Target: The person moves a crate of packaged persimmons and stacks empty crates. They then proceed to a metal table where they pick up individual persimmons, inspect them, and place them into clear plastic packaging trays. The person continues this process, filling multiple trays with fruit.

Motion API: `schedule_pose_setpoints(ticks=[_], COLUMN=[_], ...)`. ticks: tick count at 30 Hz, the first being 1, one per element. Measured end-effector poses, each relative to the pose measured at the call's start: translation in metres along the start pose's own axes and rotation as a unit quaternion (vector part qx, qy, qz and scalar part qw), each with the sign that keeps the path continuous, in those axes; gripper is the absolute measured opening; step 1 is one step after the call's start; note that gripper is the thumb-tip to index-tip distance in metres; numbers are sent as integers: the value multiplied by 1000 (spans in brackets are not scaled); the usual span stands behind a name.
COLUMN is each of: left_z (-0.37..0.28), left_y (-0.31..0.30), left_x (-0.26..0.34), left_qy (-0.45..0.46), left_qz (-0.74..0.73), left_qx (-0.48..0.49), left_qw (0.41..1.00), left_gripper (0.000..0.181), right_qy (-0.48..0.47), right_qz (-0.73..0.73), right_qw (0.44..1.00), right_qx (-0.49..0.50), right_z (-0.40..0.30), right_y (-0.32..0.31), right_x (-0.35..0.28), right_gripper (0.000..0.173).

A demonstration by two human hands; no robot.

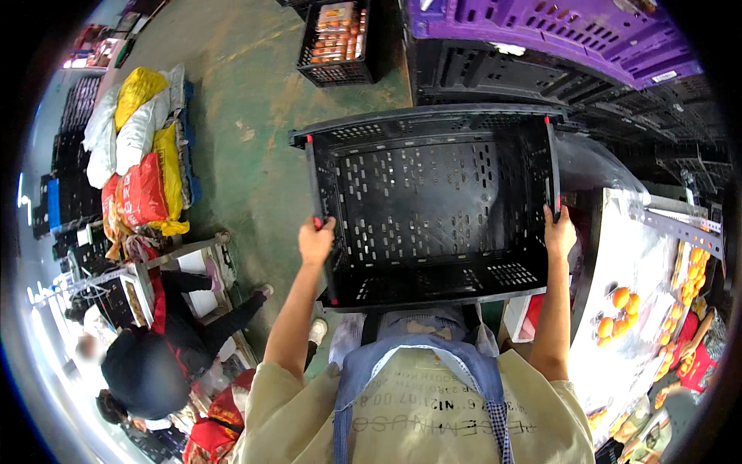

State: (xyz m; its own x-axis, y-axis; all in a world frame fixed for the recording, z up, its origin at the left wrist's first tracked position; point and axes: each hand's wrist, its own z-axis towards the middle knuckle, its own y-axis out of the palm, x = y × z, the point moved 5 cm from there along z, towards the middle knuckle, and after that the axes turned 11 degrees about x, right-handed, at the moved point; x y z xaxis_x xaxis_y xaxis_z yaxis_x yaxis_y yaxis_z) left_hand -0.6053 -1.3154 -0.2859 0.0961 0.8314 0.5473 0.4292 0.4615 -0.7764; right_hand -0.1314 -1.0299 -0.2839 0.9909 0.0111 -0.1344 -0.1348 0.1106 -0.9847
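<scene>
In front of my body I hold a large black plastic crate (pixel 417 197) with slotted walls and floor; nothing lies inside it. My left hand (pixel 316 240) grips the rim of its left side wall. On the opposite side, my right hand (pixel 560 233) is closed around the right rim. Small red clips show on both side rims near the corners and by the hands. The crate's near wall is close to the front of my blue checked apron (pixel 417 333).
Ahead on the green floor (pixel 255 116) stands a black crate of packed orange fruit (pixel 339 43). Purple (pixel 556 32) and black crates are stacked at the upper right. A brightly lit table (pixel 603 278) with orange fruit is at my right. Stuffed sacks (pixel 139 191) and people are leftward.
</scene>
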Motion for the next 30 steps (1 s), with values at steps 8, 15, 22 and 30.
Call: schedule_pose_setpoints(ticks=[8,15,22,30], left_z=[9,-5,-3,1], left_y=[-19,-17,-12,-19], left_x=[-19,-3,-6,-9], left_qy=[98,105,140,134], left_qz=[141,220,207,246], left_qx=[125,140,153,117], left_qw=[977,960,956,953], left_gripper=[41,49,57,57], right_qy=[-81,-413,-610,-477], right_qz=[57,166,-110,-366], right_qw=[991,895,775,793], right_qx=[94,12,-122,-94], right_z=[-3,-58,-64,11], right_y=[-13,-53,6,-5], right_x=[-13,-175,-105,-46], right_gripper=[47,39,46,43])
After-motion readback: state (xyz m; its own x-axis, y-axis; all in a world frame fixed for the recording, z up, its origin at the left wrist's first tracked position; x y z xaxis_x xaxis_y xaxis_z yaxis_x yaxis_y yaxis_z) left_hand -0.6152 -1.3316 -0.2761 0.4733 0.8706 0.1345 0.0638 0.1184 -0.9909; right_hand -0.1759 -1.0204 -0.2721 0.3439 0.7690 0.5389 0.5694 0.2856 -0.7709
